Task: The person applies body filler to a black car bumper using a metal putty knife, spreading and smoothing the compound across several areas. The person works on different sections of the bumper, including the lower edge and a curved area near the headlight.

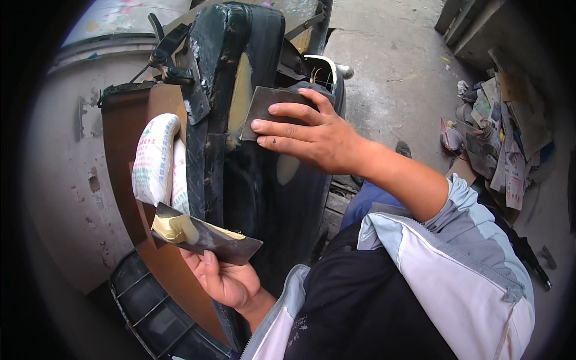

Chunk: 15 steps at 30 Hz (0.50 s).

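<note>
hands: two, left hand [225, 281] and right hand [318, 133]. plates: two, left plate [225, 245] and right plate [264, 103]. putty lump [175, 228]: one. patches on the dark panel [270, 210]: two, long patch [241, 96] and round patch [287, 170]. sacks [153, 162]: one or two, folds hide the tally. jacket [450, 282]: one. scrap heap [495, 126]: one, pieces too jumbled to count.

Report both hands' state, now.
Left hand: closed, holding a dark plate bearing yellowish paste.
Right hand: closed, holding a thin dark sheet.

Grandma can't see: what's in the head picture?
A person's right hand holds a dark spreader beside a putty patch on a dark panel; the left hand holds a second spreader carrying cream putty.
</note>
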Tool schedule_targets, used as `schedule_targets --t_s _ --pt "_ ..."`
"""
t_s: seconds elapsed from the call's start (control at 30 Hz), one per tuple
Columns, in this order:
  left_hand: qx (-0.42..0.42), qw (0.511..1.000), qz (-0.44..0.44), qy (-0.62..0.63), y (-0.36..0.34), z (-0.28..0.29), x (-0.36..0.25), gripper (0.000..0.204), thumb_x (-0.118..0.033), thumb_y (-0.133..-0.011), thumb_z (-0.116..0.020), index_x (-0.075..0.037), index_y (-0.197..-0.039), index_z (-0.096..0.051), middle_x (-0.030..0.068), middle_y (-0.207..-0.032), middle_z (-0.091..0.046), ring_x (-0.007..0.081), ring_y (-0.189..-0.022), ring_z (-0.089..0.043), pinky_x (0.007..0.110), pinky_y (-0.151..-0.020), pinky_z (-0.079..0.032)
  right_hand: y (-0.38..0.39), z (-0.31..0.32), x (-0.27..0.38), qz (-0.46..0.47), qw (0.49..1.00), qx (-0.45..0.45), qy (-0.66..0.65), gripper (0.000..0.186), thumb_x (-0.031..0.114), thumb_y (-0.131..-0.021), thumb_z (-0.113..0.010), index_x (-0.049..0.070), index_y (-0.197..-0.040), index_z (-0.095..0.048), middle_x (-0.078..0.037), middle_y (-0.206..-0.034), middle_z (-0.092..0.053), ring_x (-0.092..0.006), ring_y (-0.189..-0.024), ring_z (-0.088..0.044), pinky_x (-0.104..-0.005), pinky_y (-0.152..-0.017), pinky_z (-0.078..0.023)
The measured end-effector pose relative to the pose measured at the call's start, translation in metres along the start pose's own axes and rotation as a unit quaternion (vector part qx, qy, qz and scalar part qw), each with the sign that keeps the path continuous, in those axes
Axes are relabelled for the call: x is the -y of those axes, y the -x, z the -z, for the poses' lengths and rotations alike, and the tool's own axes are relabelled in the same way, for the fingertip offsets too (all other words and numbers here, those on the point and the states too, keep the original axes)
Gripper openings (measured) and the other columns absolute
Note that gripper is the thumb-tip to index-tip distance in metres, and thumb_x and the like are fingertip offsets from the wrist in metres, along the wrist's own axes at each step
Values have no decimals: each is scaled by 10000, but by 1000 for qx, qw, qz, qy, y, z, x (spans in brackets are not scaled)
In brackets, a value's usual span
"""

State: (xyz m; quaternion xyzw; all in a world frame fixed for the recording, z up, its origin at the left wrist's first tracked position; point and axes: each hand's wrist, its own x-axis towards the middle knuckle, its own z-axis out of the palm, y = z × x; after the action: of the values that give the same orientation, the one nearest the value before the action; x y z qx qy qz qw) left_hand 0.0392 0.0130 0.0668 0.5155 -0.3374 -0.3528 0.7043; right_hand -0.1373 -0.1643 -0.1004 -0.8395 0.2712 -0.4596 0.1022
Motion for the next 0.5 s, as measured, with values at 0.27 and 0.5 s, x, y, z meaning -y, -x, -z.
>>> schedule_targets --t_s 0.27,0.5 --pt "16 1000 -4 8 -2 0 0 610 7 -944 -527 19 -1532 -365 196 -1475 -537 312 -1370 -536 462 -1185 -418 -1 20 7 -75 989 -67 -108 547 -2 -830 -665 148 -1355 -633 -29 -1506 -574 -291 -1364 -499 -463 -1091 -360" --pt "2 1000 -6 -8 0 1 0 622 15 -942 -513 28 -1542 -345 198 -1492 -519 313 -1382 -521 464 -1200 -398 -22 14 23 -90 991 -69 -65 466 124 -861 -676 163 -1325 -650 5 -1485 -578 -223 -1312 -509 -507 -1014 -333"
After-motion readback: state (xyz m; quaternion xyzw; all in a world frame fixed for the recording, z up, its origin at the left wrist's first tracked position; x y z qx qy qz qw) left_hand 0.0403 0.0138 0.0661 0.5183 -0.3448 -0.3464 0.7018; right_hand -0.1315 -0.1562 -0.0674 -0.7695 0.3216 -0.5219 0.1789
